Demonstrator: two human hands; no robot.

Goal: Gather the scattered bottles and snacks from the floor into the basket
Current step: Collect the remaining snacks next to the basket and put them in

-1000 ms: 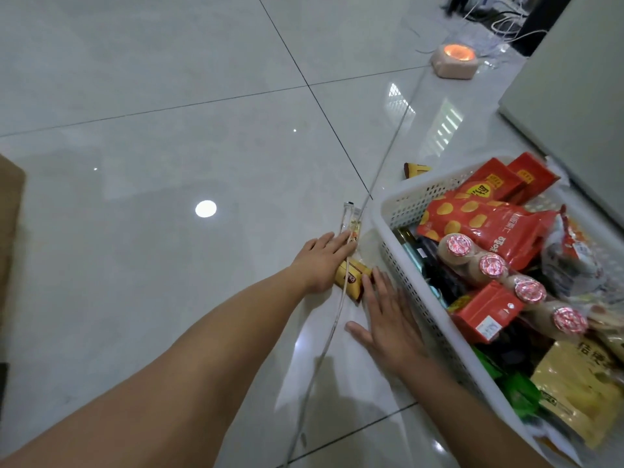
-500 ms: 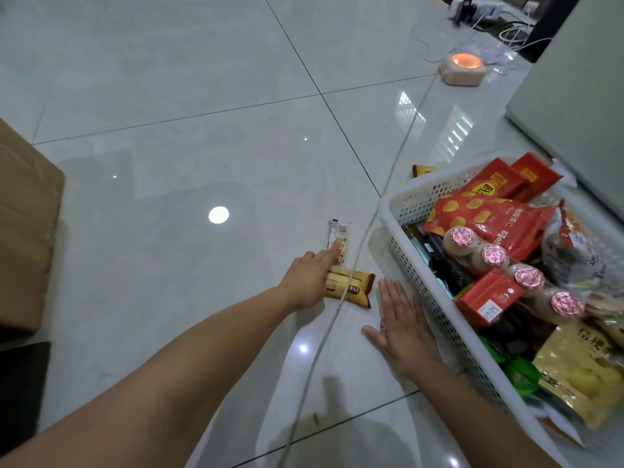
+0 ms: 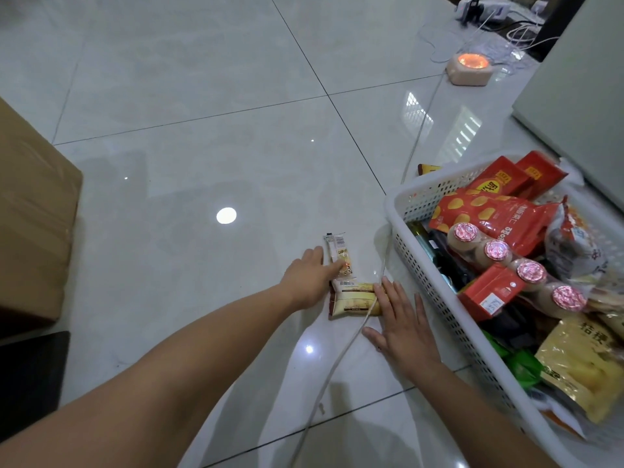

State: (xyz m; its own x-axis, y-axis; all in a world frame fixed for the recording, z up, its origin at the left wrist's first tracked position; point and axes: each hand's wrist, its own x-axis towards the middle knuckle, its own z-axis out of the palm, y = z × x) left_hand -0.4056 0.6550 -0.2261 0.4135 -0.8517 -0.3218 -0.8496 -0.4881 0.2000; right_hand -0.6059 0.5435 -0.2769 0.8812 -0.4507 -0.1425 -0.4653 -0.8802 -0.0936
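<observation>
While both hands lie low on the floor (image 3: 189, 96), the two loose snacks sit between them in the lower centre of the frame, just left of the white basket (image 3: 391, 211). The left hand (image 3: 309, 278) is spread and relaxed, its fingers resting against a slim stick packet (image 3: 336, 249) without gripping it. The right hand (image 3: 401, 327) lies flat, palm down, fingertips touching the right end of a tan wrapped snack (image 3: 351, 298); it grasps nothing either.

Both packets look light, thin and crinkly, with glossy film that would likely slide on the polished tile rather than lift. A pinch at a sealed end or along a long edge seems the surest hold; squeezing the middle might crush what is inside. A pale cable (image 3: 337, 363) crosses the tan snack's right end, so I judge it should be drawn out leftward from under the cable, not pulled straight up.

The basket is already heaped with bags and foil-capped bottles (image 3: 496, 251). One more small brown packet (image 3: 427, 168) lies on the floor beyond its far corner, in the upper right.
</observation>
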